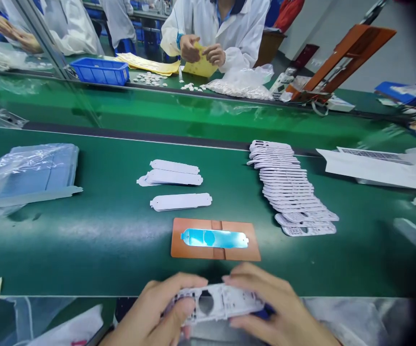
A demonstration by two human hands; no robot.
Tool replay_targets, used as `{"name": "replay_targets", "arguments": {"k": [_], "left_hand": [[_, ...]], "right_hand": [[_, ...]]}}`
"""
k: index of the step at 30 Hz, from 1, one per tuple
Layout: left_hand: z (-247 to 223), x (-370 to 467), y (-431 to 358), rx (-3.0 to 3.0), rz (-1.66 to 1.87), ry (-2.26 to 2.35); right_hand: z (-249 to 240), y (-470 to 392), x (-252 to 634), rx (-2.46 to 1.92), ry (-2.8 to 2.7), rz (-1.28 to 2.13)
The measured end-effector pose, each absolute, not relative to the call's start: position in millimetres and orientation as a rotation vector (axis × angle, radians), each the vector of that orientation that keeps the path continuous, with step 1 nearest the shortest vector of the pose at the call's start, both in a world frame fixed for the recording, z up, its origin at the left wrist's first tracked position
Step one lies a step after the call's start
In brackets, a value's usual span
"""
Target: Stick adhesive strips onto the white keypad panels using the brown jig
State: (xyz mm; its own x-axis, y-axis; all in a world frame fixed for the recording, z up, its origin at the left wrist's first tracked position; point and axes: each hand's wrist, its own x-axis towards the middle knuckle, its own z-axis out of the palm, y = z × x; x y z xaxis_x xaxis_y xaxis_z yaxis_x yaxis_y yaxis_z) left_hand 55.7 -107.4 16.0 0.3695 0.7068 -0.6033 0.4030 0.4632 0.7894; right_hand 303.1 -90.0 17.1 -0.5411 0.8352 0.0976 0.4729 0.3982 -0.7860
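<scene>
A white plastic frame with a round hole (222,302) is held level at the table's near edge. My left hand (161,307) grips its left end, thumb on top. My right hand (269,302) holds the right end between thumb and fingers. Just beyond, an orange-brown fixture block (177,245) lies on the green table, with a shiny blue strip (226,239) in its recess. Farther back are a single white strip (181,201) and a small pile of white strips (174,178). To the right, a long overlapping row of white plastic frames (287,182) runs away from me.
Plastic-wrapped light blue sheets (45,168) lie at left, white papers (370,168) at right. Past the green belt (157,108), a person in a white coat handles a yellow sheet (201,65) near a blue bin (100,71). An orange press (341,62) stands at back right.
</scene>
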Motion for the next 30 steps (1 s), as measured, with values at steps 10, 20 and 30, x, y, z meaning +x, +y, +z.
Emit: {"name": "replay_targets", "arguments": {"k": [10, 20, 30], "left_hand": [[14.1, 57.2, -45.7, 1.295, 0.411, 1.131], [7.8, 51.6, -25.0, 1.577, 0.299, 1.245], [3.0, 62.8, -28.6, 1.748, 0.334, 1.302]], "right_hand": [[-14.6, -66.3, 344.9, -1.225, -1.698, 0.998], [-11.6, -41.1, 343.6, -1.43, -1.871, 0.864], [-15.5, -42.4, 343.3, -1.475, -1.951, 0.794]]}}
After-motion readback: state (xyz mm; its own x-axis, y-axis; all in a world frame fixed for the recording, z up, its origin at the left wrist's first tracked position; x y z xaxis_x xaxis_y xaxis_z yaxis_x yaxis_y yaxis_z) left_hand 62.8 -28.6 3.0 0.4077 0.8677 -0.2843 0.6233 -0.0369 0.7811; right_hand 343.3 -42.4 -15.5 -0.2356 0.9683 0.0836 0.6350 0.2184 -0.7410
